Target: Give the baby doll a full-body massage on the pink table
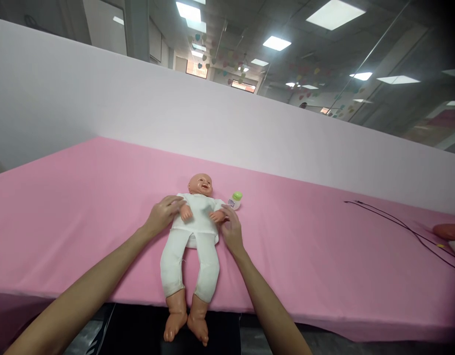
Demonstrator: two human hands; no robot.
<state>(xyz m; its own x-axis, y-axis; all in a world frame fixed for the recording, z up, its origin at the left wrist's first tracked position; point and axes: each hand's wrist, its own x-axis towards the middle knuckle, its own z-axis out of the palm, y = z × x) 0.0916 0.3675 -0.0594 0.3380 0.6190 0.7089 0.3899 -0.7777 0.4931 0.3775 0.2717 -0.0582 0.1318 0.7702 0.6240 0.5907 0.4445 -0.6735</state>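
A baby doll (pixel 200 212) in a white top and white trousers lies on its back on the pink cloth, its bare feet over the front edge. My left hand (pixel 165 213) touches the doll's sleeve and arm on the left side, its fingers partly hidden at the sleeve. On the other side, my right hand (pixel 231 226) rests against the doll's other arm, with fingers bent near the sleeve and partly blurred. Just beyond my right hand is a small white bottle (pixel 235 200) with a green cap.
The pink-covered table (pixel 323 256) stretches to both sides. Thin black cables (pixel 401 222) run across its right part towards an orange-brown object (pixel 449 231) at the right edge. A white partition (pixel 212 123) stands behind the table.
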